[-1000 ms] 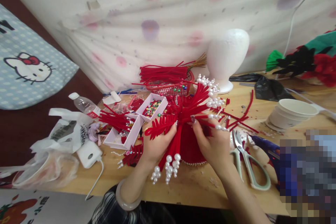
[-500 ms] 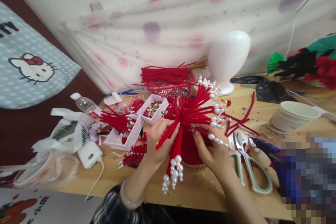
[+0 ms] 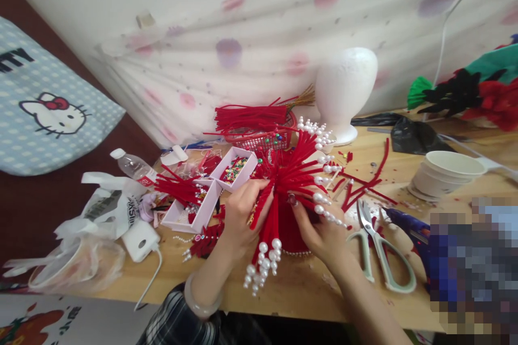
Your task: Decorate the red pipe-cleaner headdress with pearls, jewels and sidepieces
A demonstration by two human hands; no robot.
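Between my two hands spreads a fan of red pipe cleaners, their outer ends tipped with white pearl beads. My left hand is closed round the left side of the bunch, near where the stems meet; a short gold-trimmed strip shows along its fingers. My right hand has its thumb pressed on the stems at the right, with its other fingers partly hidden beneath them. Under the fan is a dark red velvety piece with a pearl-edged rim. How it joins the stems is hidden.
White scissors and a blue glue gun lie at the right, near a paper cup. Behind stand a white foam head and a red basket. White bead boxes and a bottle are left.
The pearl-tipped stems on the right have spread more evenly above my right hand. Those at the front have swung slightly left. Both hands keep their hold; the view has shifted a little.
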